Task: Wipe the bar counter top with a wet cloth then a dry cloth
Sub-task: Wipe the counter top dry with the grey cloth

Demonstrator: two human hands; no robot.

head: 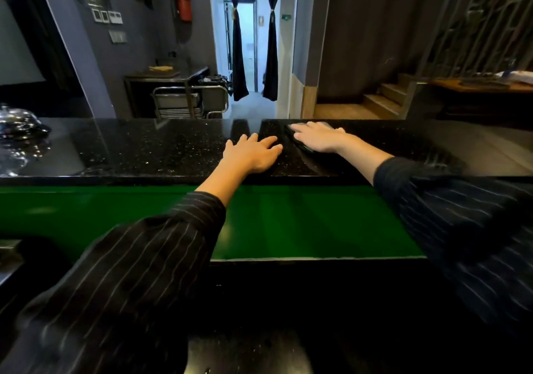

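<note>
Head view looks down over a long black counter of polished, speckled stone that mirrors the room. A dark cloth lies flat on it, close to the counter's far edge. The right hand presses on top of the cloth with fingers straight and laid flat, so only a dark rim of fabric shows at its left and a paler grey bit at its far side. The left hand rests just left of the cloth, palm down on bare stone, fingers spread and holding nothing. Both arms wear dark pinstriped sleeves.

Left of the cloth the stone runs bare for a long stretch to a shiny, rounded metal object at the frame's edge; right of the cloth it also runs bare. Nearer than the cloth, the counter's straight front edge drops to a smooth, glossy green panel. Beyond the cloth, past the far edge, stand a metal cart, dark tied-back curtains at a doorway, and wooden steps.
</note>
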